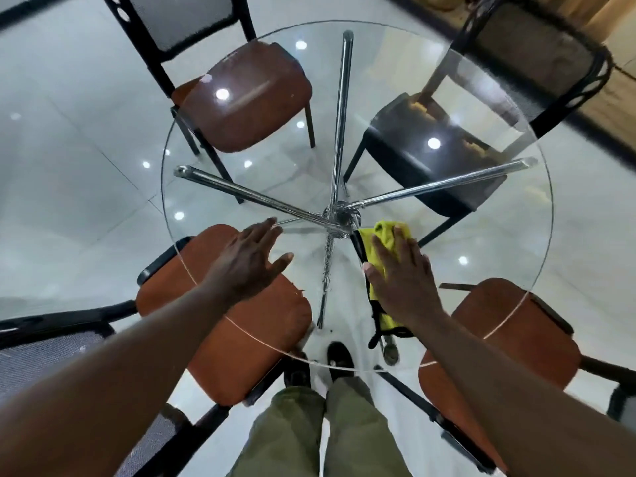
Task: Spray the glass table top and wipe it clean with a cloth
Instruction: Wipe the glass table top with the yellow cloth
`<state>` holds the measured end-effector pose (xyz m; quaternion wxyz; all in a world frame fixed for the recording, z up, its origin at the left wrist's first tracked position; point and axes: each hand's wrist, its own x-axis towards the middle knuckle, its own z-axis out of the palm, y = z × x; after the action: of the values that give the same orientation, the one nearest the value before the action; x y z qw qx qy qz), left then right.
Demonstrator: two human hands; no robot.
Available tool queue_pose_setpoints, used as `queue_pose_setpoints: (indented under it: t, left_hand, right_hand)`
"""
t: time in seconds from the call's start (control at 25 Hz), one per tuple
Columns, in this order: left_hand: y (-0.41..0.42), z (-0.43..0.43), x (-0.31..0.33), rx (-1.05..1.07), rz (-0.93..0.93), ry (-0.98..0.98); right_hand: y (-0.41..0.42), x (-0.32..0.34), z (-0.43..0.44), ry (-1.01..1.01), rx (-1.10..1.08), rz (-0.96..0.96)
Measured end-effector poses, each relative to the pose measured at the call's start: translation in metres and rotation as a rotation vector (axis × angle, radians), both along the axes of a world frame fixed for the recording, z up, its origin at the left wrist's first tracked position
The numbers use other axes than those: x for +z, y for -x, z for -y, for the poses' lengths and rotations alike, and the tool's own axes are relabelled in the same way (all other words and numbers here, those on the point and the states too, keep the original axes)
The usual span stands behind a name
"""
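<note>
Head view: round clear glass table top (395, 63) ringed by brown-seated chairs (241, 108) and one black-seated chair (430, 160), with a chrome leg hub (342, 216) beneath. Just right of hub: yellow black-trimmed cloth (387, 234) on the glass, pressed flat under right hand (402, 280), fingers straight. Left of hub: left hand (247, 263), fingers straight, slightly apart.

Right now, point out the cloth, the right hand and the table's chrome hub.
yellow cloth (384, 230): head view, bunched fold at its far end.
right hand (404, 287): head view, back of the hand.
chrome hub (344, 216): head view, middle of the joint.
</note>
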<state>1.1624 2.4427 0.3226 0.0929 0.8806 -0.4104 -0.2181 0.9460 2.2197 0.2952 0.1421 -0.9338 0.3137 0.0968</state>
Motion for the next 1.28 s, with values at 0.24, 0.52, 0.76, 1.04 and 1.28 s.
queue_pose_setpoints:
  t: [0.24, 0.52, 0.76, 1.04, 1.28]
  left_hand:
    - [-0.033, 0.016, -0.066, -0.097, 0.153, 0.014]
    - [-0.033, 0.017, -0.079, -0.074, 0.176, 0.031]
    - [-0.036, 0.015, -0.083, -0.074, 0.193, -0.016]
    - [-0.035, 0.015, -0.080, -0.068, 0.197, 0.015]
    - [-0.035, 0.015, -0.082, -0.066, 0.205, 0.030]
  right_hand:
    - [0.006, -0.036, 0.012, 0.091, 0.188, 0.218]
    - [-0.054, -0.049, 0.059, 0.134, 0.308, 0.225]
    - [-0.177, -0.051, 0.088, 0.186, 0.347, 0.212]
    - [-0.098, -0.046, 0.090, 0.114, 0.705, 0.193]
    - [-0.163, -0.050, 0.071, 0.165, 0.445, 0.237]
